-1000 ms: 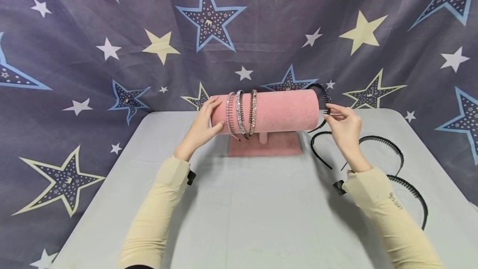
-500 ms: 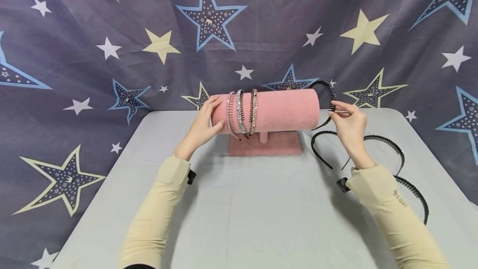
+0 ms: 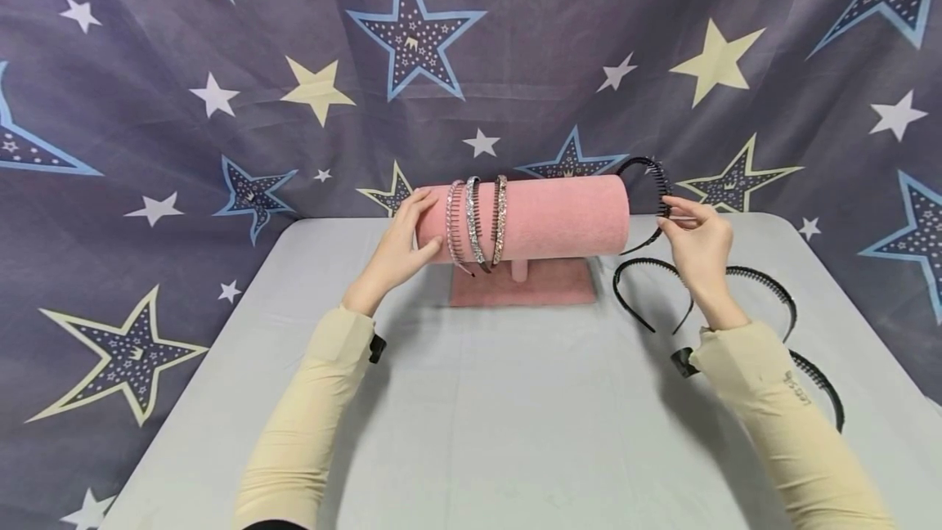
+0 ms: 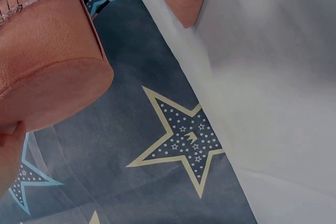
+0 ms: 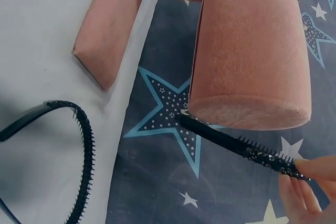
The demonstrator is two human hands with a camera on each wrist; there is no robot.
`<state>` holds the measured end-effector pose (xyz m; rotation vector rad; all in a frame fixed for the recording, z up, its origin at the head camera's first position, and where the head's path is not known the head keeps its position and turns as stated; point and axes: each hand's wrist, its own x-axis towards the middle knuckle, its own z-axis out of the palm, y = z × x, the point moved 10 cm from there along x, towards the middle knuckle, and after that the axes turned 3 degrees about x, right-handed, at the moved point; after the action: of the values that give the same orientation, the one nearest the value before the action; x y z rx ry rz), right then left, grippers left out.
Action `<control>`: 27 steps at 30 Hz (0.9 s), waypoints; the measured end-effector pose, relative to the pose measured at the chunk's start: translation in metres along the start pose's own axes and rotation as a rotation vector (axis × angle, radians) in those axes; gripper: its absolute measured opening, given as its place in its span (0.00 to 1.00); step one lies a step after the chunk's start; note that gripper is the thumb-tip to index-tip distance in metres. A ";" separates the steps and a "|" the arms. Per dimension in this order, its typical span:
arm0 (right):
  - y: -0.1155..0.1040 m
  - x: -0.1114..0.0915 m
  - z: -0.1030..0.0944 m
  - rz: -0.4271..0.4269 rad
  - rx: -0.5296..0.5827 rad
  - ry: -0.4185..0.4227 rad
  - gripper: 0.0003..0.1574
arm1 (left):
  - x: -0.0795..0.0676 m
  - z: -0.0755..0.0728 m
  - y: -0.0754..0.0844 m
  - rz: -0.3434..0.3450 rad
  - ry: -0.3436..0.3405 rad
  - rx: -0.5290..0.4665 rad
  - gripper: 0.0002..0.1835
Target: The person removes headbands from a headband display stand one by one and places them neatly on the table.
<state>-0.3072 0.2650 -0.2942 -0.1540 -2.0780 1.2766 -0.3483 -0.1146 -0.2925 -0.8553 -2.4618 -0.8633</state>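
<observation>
A pink velvety headband stand (image 3: pixel 567 215) with a horizontal roll stands at the back of the table. Three glittery headbands sit around its left half: a pink one (image 3: pixel 455 223), a silver one (image 3: pixel 473 219) and a gold-toned one (image 3: pixel 500 219). My left hand (image 3: pixel 401 244) holds the roll's left end, thumb in front and fingers on top. Between thumb and fingers, my right hand (image 3: pixel 699 244) pinches a black toothed headband (image 5: pixel 244 150) with sparkles along its band. That headband is upright, just beyond the roll's right end; its far side is partly hidden behind the roll.
On the right of the white table (image 3: pixel 515 407) lie several black toothed headbands, one (image 3: pixel 631 268) near the stand, one (image 3: pixel 773 285) behind my right wrist and another (image 3: pixel 820 379) partly under my sleeve. A star-patterned cloth (image 3: pixel 441 129) hangs behind the table.
My right hand has moved to the right, carrying the black headband farther from the roll's right end. My left hand and the three glittery headbands have stayed put.
</observation>
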 end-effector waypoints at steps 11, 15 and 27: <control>0.002 0.004 -0.014 0.018 0.009 0.026 0.18 | 0.000 0.000 -0.002 -0.002 0.003 0.000 0.31; 0.002 0.004 -0.021 0.022 0.015 0.023 0.18 | 0.000 0.001 -0.002 -0.005 0.001 0.000 0.32; 0.013 0.005 -0.038 0.052 -0.025 -0.026 0.17 | 0.000 0.001 -0.003 -0.006 0.000 -0.009 0.32</control>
<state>-0.2907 0.3020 -0.2919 -0.2055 -2.1251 1.2903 -0.3503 -0.1159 -0.2942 -0.8508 -2.4636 -0.8768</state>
